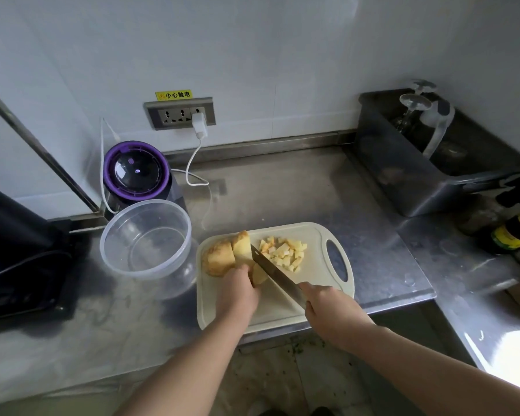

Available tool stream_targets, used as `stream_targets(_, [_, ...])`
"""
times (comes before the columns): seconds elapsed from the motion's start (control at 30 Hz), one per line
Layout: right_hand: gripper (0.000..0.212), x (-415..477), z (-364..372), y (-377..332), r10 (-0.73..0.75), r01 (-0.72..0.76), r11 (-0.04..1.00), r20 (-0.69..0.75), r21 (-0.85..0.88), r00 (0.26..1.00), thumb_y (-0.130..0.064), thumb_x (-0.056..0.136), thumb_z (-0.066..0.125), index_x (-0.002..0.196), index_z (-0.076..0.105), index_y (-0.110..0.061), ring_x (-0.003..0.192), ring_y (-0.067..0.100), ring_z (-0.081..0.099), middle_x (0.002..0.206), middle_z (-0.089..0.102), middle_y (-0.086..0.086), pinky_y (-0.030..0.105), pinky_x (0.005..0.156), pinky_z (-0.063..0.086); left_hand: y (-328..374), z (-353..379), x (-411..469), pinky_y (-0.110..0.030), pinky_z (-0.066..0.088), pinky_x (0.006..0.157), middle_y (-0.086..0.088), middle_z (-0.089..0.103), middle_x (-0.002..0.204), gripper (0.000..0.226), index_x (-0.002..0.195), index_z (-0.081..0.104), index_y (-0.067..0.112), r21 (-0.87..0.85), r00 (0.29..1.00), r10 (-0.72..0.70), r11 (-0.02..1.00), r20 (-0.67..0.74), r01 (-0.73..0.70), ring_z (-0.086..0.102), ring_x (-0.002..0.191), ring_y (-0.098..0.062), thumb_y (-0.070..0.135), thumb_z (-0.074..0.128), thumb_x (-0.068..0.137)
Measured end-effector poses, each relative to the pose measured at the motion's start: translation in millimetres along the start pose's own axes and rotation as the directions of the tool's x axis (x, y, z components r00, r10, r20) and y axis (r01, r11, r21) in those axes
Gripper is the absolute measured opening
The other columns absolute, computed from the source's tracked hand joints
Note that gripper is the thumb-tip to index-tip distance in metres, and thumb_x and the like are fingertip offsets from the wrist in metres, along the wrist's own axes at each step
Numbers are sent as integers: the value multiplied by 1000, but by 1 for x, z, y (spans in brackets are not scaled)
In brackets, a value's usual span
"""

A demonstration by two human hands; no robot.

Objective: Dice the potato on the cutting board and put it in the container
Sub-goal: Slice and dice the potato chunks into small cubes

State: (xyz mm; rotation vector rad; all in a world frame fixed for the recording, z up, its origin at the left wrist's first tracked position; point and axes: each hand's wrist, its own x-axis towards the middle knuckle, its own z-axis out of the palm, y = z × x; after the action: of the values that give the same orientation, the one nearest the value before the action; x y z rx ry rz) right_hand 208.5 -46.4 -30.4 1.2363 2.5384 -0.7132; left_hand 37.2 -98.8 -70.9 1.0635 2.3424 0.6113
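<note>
Head view: my left hand [237, 291] curls over the potato [221, 256] on the cutting board [312, 235]; my right hand [327, 307] grips the knife [278, 277], blade against it. Diced cubes [285, 253] lie right; the container [146, 238] stands just left on the desk [297, 190].

The steel counter [282, 190] I worked at bore the board [315, 235] at its front edge, the container [144, 274] just left of the board, a purple jar [137, 172] behind that, and a tub [403, 175] well right.
</note>
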Motion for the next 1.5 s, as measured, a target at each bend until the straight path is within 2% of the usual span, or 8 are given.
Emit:
stream_targets(0.33, [30,-4,-2,1,-84,87,987,28,-135,996,-16,102,36,132,43,-19,85,21,62,102,60,1,35,79,55,-4,2,5,-26,47,67,1,68,86,15,98,69,11,-232,994,-101,967,39,108,63,80,-17,19,57,94])
stream_targets(0.57, [48,-4,2,-2,-59,76,976,89,-206,994,-5,96,47,140,32,-19,82,25,64,93,50,0,39,77,56,-4,5,6,-21,37,55,-1,70,80,9,89,71,12,-273,990,-138,952,21,138,64,77,-18,14,62,89])
stream_targets(0.87, [50,-11,-16,-16,3,4,988,41,-156,999,-4,96,41,140,25,-20,84,26,64,111,60,6,40,77,56,-5,3,7,-22,37,57,0,69,78,9,75,69,16,-306,986,-153,938,63,165,62,78,-19,18,67,84])
stream_targets(1.0, [54,-13,-12,-21,-12,20,985,51,-173,999,-3,97,43,143,23,-21,81,21,62,109,60,6,33,73,55,-5,3,8,-25,42,68,1,69,88,10,92,71,13,-312,985,-166,934,53,174,62,86,-18,20,68,85])
stream_targets(1.13, [55,-13,-9,-21,-14,23,986,56,-164,998,-3,98,46,144,24,-24,75,17,60,104,59,4,29,69,53,-2,1,6,-26,43,71,3,69,84,5,82,69,18,-346,987,-152,925,52,160,62,85,-17,19,67,86])
stream_targets(1.23, [56,-13,-8,-20,-27,38,984,63,-173,998,-2,97,47,144,25,-23,76,18,61,103,59,4,30,70,54,-3,1,6,-27,45,70,3,67,77,16,71,63,23,-357,988,-147,921,45,153,63,82,-20,15,68,85])
stream_targets(1.4, [56,-15,-9,-20,-41,56,980,76,-193,996,-1,96,48,143,25,-20,77,19,61,104,59,5,29,68,52,-3,1,6,-35,54,77,2,70,81,17,72,64,26,-359,988,-151,920,44,157,65,83,-20,15,69,84])
stream_targets(1.5, [58,-14,-7,-21,-36,59,974,104,-220,994,0,95,50,143,23,-18,77,20,60,96,53,4,32,67,51,-2,1,6,-29,48,76,4,67,85,1,86,69,18,-331,988,-149,932,28,150,62,86,-18,18,68,87])
